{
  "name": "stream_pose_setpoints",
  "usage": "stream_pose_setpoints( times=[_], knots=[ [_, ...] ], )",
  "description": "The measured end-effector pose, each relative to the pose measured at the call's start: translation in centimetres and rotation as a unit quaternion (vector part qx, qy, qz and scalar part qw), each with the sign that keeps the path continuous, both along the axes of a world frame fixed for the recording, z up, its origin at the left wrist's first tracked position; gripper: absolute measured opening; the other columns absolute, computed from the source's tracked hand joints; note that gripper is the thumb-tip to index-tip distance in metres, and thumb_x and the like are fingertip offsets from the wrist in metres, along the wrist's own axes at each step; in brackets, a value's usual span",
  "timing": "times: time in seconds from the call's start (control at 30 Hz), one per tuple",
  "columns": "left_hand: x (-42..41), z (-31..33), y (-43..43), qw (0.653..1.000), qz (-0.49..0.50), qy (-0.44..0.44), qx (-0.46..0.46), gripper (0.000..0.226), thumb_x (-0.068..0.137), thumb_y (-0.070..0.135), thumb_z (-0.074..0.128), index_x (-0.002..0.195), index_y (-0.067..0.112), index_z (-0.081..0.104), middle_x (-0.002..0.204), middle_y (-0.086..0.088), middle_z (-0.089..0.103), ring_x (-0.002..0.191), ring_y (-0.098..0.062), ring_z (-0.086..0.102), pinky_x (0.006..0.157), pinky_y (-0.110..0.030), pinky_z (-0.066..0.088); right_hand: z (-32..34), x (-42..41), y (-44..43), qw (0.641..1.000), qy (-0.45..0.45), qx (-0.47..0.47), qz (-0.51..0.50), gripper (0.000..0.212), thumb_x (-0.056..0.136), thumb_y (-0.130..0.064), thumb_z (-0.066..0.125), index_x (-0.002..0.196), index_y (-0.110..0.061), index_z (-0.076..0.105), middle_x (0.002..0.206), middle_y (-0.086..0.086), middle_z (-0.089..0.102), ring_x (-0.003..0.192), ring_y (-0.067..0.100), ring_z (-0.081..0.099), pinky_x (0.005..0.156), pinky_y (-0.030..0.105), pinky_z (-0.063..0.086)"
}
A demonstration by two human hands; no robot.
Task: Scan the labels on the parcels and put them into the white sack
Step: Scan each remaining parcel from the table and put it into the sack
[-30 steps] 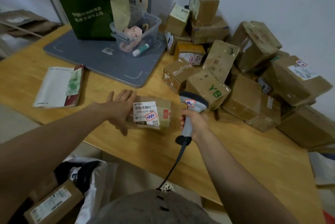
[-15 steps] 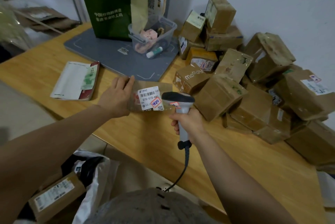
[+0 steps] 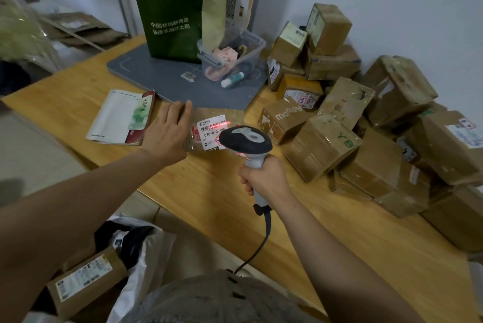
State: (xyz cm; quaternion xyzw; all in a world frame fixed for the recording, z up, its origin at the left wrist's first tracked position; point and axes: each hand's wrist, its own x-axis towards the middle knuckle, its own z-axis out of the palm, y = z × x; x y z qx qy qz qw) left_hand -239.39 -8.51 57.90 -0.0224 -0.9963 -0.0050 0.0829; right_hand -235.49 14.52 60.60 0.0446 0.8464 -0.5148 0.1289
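Up close: red beam meets parcel label

Seen from the head camera, a person's left hand [image 3: 167, 137] rests flat against the left side of a small parcel [image 3: 194, 134] lying on the wooden table [image 3: 209, 192], fingers straight and held together. The right hand [image 3: 266, 179] has its fingers wrapped tight round the grip of a scanner [image 3: 245, 141], whose dark head hangs just over the parcel's near right corner. A red line [image 3: 222, 123] falls across the barcode at the top of the white label [image 3: 212, 130]. The scanner's cable [image 3: 261, 241] runs down off the table edge toward the person. Below the table, at lower left, the white sack [image 3: 146, 252] stands open with a brown box [image 3: 83, 278] in its mouth. A heap of boxes [image 3: 366, 126] fills the table's right side against the wall. Behind the parcel lies a grey mat [image 3: 167, 79] bearing a green bag [image 3: 172, 19] and a clear tub [image 3: 230, 53]; a booklet [image 3: 120, 116] lies to the left of the hand.
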Motion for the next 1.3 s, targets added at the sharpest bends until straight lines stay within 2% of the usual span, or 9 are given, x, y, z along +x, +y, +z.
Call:
stream_pose_setpoints(
  times=[0.2,0.57,0.73,0.9,1.03,1.17,1.3],
  knots=[
    [0.1,0.2,-0.4,1.0,0.005,0.008,0.003,0.118,0.062,0.036,0.087,0.151,0.007,0.016,0.143,-0.017,0.03,0.133,-0.033,0.023,0.101,-0.048,0.042,0.1,0.0,-0.6,1.0,0.006,0.01,0.02,0.014,0.08,-0.007,0.068,0.07,-0.012,0.06,0.052,0.001,0.059,0.039,0.009,0.053,0.042,0.023,0.047],
    [0.5,0.0,-1.2,1.0,0.014,0.009,0.023,0.116,0.067,0.037,0.083,0.152,0.008,0.01,0.148,-0.016,0.024,0.138,-0.033,0.018,0.107,-0.048,0.036,-0.3,-0.5,-1.5,0.999,0.012,0.018,0.034,0.009,0.08,-0.009,0.069,0.077,-0.011,0.061,0.056,0.002,0.061,0.039,0.009,0.054,0.043,0.022,0.045],
    [1.3,0.0,-2.0,0.998,0.035,0.003,0.045,0.118,0.065,0.038,0.083,0.152,0.009,0.009,0.147,-0.015,0.022,0.138,-0.033,0.018,0.101,-0.048,0.045,-0.5,-0.5,-2.4,0.999,-0.009,-0.024,0.038,0.01,0.081,-0.01,0.071,0.081,-0.01,0.061,0.057,0.002,0.061,0.039,0.01,0.053,0.044,0.024,0.045],
    [4.2,-0.5,-5.0,0.983,0.122,0.003,0.137,0.122,0.061,0.049,0.082,0.152,0.01,0.011,0.145,-0.011,0.025,0.134,-0.03,0.02,0.098,-0.048,0.043,-0.6,-0.6,-4.3,0.994,-0.056,-0.084,0.043,0.012,0.081,-0.007,0.071,0.084,-0.001,0.061,0.053,0.003,0.059,0.038,0.012,0.049,0.041,0.024,0.043],
    [10.0,-2.3,-9.2,0.958,0.196,0.018,0.208,0.113,0.065,0.051,0.082,0.15,0.006,0.021,0.142,-0.017,0.032,0.132,-0.035,0.028,0.103,-0.053,0.037,-1.4,0.1,-7.6,0.988,-0.08,-0.08,0.103,0.011,0.082,-0.007,0.071,0.085,-0.003,0.061,0.053,0.002,0.06,0.039,0.013,0.05,0.041,0.024,0.043],
    [16.6,-4.3,-12.7,0.927,0.289,0.013,0.238,0.105,0.066,0.055,0.078,0.147,0.008,0.03,0.141,-0.019,0.034,0.13,-0.036,0.031,0.104,-0.053,0.037,-2.4,1.5,-11.7,0.976,-0.109,-0.068,0.174,0.009,0.081,-0.007,0.07,0.078,-0.008,0.061,0.054,0.004,0.06,0.042,0.016,0.051,0.044,0.028,0.044],
    [21.7,-6.3,-15.0,0.894,0.369,0.005,0.253,0.096,0.071,0.044,0.081,0.147,0.012,0.032,0.143,-0.022,0.032,0.131,-0.038,0.029,0.103,-0.055,0.035,-3.5,3.1,-15.6,0.963,-0.132,-0.048,0.23,0.008,0.081,-0.006,0.069,0.079,-0.006,0.06,0.051,0.002,0.058,0.039,0.014,0.049,0.04,0.025,0.043]
  ],
)
